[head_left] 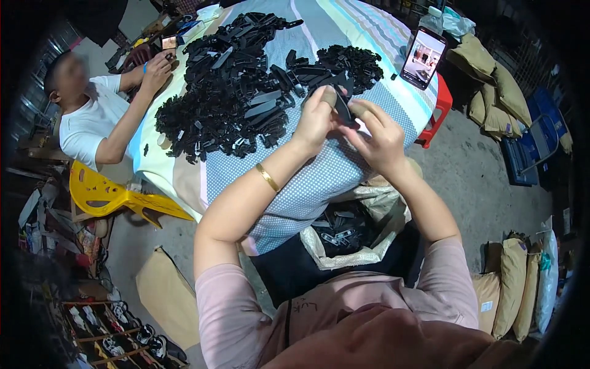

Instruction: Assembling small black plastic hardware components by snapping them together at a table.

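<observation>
Over the near right part of the cloth-covered table (332,169), my two hands hold a flat, pointed black plastic piece (342,108) between them. My left hand (314,120), with a gold bracelet on its forearm, grips the piece from the left. On the other side, my right hand (378,135) has its fingers closed at the piece's edge. Just beyond and to the left lies a big heap of black plastic parts (230,92), some long and flat, others small. A smaller pile of black parts (350,61) sits behind my hands.
An open woven sack (350,261) with black parts inside stands at my lap. A lit phone (424,57) is upright at the table's right. Across the left side, a person (92,111) sits with a phone (169,42). A yellow chair (123,200) and full sacks (513,92) stand around.
</observation>
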{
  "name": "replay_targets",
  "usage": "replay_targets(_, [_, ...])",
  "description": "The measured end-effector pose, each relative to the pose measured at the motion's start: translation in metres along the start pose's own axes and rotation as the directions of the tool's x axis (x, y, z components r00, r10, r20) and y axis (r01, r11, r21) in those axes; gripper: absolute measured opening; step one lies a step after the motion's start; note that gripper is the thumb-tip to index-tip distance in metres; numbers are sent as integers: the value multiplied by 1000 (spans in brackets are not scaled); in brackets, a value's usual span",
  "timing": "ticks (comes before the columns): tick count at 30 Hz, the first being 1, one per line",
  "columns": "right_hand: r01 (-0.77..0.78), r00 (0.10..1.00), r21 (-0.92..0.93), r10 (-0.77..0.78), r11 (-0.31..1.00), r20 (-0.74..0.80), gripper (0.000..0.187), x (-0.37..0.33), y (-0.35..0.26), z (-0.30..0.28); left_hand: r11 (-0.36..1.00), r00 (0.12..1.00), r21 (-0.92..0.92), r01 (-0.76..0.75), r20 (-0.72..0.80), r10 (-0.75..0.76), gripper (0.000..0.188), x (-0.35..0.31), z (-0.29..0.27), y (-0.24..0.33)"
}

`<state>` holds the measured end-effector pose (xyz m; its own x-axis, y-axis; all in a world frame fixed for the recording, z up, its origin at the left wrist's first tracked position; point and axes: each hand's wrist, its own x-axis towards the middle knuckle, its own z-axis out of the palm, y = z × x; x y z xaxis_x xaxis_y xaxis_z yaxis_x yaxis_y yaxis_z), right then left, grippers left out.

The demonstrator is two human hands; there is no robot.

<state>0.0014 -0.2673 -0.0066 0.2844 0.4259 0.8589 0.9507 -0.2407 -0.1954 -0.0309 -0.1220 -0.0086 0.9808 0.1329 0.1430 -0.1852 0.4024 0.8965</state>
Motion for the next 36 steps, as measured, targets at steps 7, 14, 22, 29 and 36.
replay_targets(7, [184,983,-115,-181,976,33,29,3,2,-8,959,981,-240,152,159,-115,32,5,-14,-4])
replay_targets(14, [182,983,-95,-185,979,-17,21,1,11,-41,564,979,801,-202,158,126,38,6,-14,36])
replay_targets(22, [403,875,132,-423,906,234,16,-38,8,-59,-411,975,895,171,-92,204,32,4,-57,70])
replay_targets(29, [209,840,426,-385,880,383,21,-52,-5,-69,-360,971,928,96,-7,240,14,4,-59,56])
replay_targets(36, [154,754,506,-432,848,495,23,-48,-2,-64,-94,893,992,-84,117,434,12,10,-51,52])
